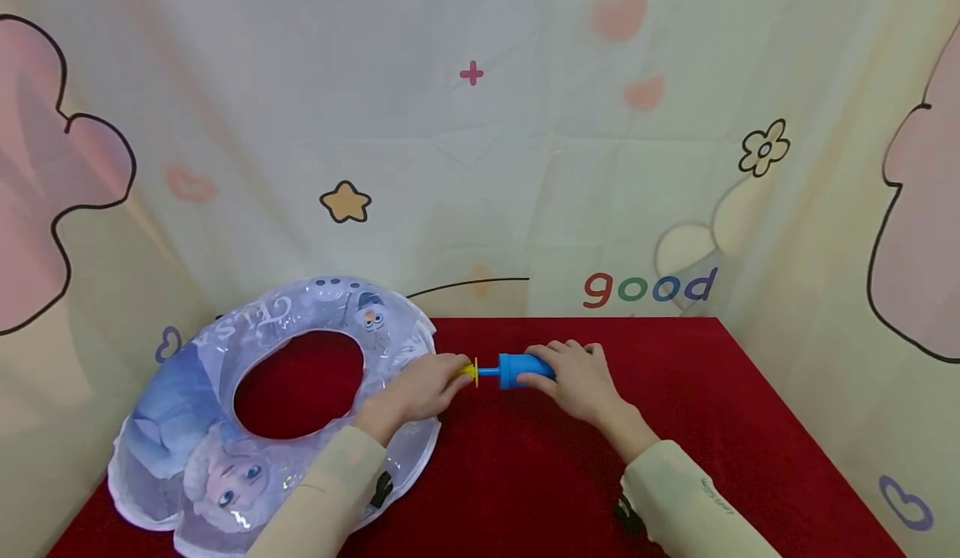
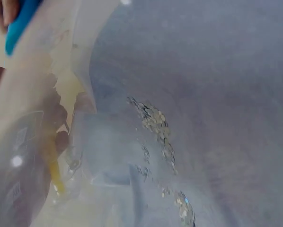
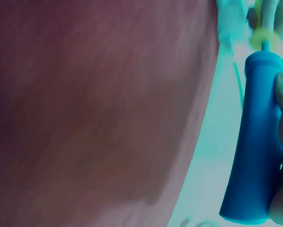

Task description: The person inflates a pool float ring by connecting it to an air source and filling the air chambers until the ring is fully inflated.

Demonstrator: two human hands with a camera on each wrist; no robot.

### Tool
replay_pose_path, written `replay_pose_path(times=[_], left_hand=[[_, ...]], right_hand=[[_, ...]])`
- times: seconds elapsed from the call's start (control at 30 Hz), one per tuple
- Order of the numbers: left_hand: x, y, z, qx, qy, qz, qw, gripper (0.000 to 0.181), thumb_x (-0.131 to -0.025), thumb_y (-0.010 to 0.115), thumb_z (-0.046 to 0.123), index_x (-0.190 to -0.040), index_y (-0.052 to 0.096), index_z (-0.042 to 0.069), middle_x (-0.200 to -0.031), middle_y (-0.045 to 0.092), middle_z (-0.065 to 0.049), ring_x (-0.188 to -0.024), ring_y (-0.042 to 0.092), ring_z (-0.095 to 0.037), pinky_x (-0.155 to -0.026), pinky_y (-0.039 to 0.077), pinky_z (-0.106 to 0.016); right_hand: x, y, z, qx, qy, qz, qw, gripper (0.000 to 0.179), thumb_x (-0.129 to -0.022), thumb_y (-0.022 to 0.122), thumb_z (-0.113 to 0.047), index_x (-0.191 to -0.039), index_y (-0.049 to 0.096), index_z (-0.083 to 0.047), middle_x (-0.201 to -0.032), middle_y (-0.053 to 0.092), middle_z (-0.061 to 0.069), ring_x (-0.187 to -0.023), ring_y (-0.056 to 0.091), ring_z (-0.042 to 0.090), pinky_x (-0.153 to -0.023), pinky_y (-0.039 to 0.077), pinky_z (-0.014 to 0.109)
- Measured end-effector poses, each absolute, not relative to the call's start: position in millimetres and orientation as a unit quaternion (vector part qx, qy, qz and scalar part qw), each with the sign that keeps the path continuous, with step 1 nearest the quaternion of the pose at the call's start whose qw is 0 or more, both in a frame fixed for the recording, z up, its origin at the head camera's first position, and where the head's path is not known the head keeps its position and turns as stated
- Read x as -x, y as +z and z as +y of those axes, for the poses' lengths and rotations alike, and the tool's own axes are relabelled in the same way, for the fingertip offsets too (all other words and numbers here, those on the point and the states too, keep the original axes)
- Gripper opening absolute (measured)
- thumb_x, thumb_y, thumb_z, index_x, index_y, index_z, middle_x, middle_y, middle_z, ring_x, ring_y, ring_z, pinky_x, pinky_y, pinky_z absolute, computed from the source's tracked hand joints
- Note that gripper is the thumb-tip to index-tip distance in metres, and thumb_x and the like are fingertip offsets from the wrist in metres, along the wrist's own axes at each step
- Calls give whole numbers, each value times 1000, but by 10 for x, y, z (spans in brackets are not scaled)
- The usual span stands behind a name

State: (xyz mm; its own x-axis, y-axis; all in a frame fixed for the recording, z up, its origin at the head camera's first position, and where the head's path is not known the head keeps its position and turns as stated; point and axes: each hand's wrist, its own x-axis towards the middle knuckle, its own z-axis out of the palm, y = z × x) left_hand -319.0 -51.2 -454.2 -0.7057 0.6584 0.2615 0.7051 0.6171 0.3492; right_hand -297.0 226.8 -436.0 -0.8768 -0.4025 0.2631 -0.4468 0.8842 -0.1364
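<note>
A blue hand pump (image 1: 517,371) lies level in front of me, to the right of an inflated swim ring (image 1: 168,408) with cartoon prints. My right hand (image 1: 573,379) grips the pump's body, fingers over the top and thumb along the near side. From its left end runs a thin blue rod (image 1: 488,372) to a yellow end piece (image 1: 474,372) with a round flange. My left hand (image 1: 427,384) pinches that yellow piece beside the ring's right edge. In the left wrist view, the ring's clear film with silver glitter (image 2: 155,120) fills most of the picture.
A red cloth (image 1: 525,475) covers the table. Behind and at both sides hangs a pale printed curtain (image 1: 420,66). The swim ring takes up the table's left part and overlaps my left forearm in the head view.
</note>
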Motion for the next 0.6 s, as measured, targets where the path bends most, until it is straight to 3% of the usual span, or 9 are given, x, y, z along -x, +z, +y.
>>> replay_pose_path(times=[0.27,0.6], left_hand=[[3193,-4496,-527,366,-229,-900,56,14,-104,60,19,-113,62,8,-84,53,5,-78,53,-14,-75,48,-32],[3201,-4507,-552,363,-214,-906,47,8,-103,63,21,-104,63,13,-78,53,7,-71,52,-11,-69,47,-28]], right_hand=[[3005,-4281,1974,-218,95,-965,110,54,-95,64,-58,-135,65,-22,-125,67,6,-109,58,27,-88,38,52],[3004,-4441,2605,-215,163,-959,85,53,-96,66,-54,-135,65,-18,-125,66,8,-113,58,29,-91,38,57]])
